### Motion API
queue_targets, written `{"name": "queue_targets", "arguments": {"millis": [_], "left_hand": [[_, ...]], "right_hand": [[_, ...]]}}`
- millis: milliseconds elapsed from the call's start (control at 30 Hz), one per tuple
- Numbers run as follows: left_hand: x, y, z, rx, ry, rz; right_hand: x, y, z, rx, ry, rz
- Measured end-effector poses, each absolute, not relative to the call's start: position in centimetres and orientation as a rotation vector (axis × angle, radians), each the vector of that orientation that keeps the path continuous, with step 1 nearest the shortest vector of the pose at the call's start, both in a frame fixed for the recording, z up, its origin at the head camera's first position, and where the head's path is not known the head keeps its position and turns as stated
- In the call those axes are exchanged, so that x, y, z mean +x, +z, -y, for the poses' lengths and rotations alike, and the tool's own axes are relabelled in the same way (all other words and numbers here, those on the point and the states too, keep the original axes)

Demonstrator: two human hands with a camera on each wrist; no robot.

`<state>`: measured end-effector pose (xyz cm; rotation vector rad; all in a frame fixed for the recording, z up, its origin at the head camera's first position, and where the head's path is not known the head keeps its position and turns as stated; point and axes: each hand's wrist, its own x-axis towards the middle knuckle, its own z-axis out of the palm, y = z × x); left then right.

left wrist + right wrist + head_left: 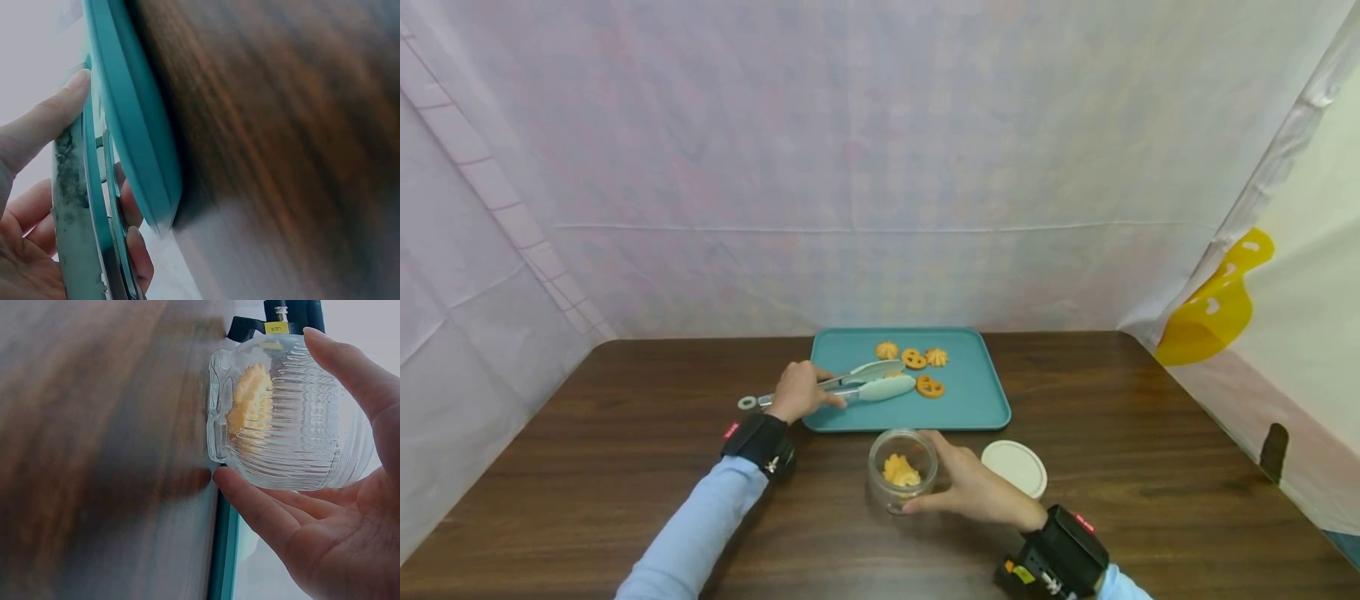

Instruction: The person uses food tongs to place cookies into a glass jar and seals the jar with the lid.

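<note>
My left hand [801, 393] grips a pair of metal tongs [78, 187] with pale green tips, thumb on one arm and fingers round the other. The tongs' tips [886, 387] are spread over the blue-green tray [970, 408], and part of a cookie shows between them. Close by on the tray lie two pretzel-shaped cookies [930, 387] and two round ridged cookies [937, 357]. In front of the tray, my right hand [973, 487] holds a ribbed clear glass jar [306, 419] round its side, upright on the table. Inside the jar are ridged cookies [250, 403].
A round white lid [1017, 467] lies on the dark wooden table [625, 467], right of the jar and partly behind my right hand. A pale fabric sheet [850, 167] hangs behind the table, with more fabric at both sides.
</note>
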<state>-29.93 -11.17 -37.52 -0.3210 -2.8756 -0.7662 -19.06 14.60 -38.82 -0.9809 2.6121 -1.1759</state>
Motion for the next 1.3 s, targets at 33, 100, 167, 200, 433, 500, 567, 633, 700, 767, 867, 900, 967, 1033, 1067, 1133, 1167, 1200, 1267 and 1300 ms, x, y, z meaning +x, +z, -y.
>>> {"name": "queue_targets", "arguments": {"millis": [33, 100, 167, 200, 433, 500, 567, 633, 700, 767, 867, 900, 967, 1033, 1067, 1133, 1167, 1200, 1267, 1300], "left_hand": [[-29.9, -37.6, 11.2, -0.323, -0.766, 2.872], [-29.8, -37.6, 11.5, -0.336, -0.772, 2.865], [-29.5, -37.5, 11.7, -0.352, -0.788, 2.853], [-29.4, -37.5, 11.9, -0.36, -0.797, 2.848], [-28.3, -37.0, 13.1, -0.391, -0.87, 2.811], [-28.1, -36.9, 13.4, -0.393, -0.878, 2.801], [-27.9, -36.8, 13.8, -0.415, -0.878, 2.793], [-27.6, -36.7, 14.2, -0.439, -0.902, 2.789], [-27.2, -36.6, 14.7, -0.473, -0.944, 2.791], [-26.8, -36.5, 15.2, -0.518, -0.975, 2.79], [-26.2, -36.3, 15.9, -0.6, -1.005, 2.779], [-26.0, -36.1, 16.1, -0.623, -1.008, 2.772], [-25.7, -35.9, 16.5, -0.657, -1.018, 2.759], [-25.4, -35.7, 16.7, -0.686, -1.02, 2.752], [-25.3, -35.5, 16.8, -0.697, -1.018, 2.746], [-25.1, -35.3, 17.0, -0.718, -1.006, 2.738], [-25.0, -35.2, 17.0, -0.726, -1.008, 2.736], [-24.8, -35.1, 17.1, -0.733, -1.007, 2.733], [-24.5, -34.8, 17.1, -0.747, -1.013, 2.724], [-24.3, -34.6, 17.2, -0.756, -1.019, 2.721]], "right_hand": [[-19.1, -38.8, -14.6, -0.979, -1.169, -2.618], [-19.1, -38.8, -14.6, -0.974, -1.16, -2.625], [-19.1, -38.8, -14.5, -0.967, -1.153, -2.625], [-19.1, -38.8, -14.5, -0.966, -1.15, -2.627], [-19.1, -38.8, -14.5, -0.974, -1.144, -2.642], [-19.1, -38.8, -14.5, -0.976, -1.147, -2.643], [-19.2, -38.9, -14.5, -0.977, -1.15, -2.643], [-19.2, -38.9, -14.6, -0.978, -1.15, -2.642], [-19.2, -38.9, -14.6, -0.976, -1.149, -2.64], [-19.2, -38.9, -14.6, -0.98, -1.147, -2.643], [-19.2, -38.9, -14.6, -0.99, -1.153, -2.638], [-19.2, -38.9, -14.6, -0.994, -1.153, -2.639], [-19.2, -38.9, -14.6, -0.997, -1.156, -2.638], [-19.2, -38.9, -14.6, -0.994, -1.161, -2.629], [-19.2, -38.9, -14.6, -0.996, -1.162, -2.628], [-19.1, -38.9, -14.6, -0.992, -1.162, -2.628], [-19.1, -38.9, -14.6, -0.998, -1.164, -2.631], [-19.1, -38.9, -14.6, -1.003, -1.161, -2.635], [-18.8, -38.4, -14.4, -1.013, -1.16, -2.644], [-18.8, -38.4, -14.4, -1.015, -1.154, -2.653]]}}
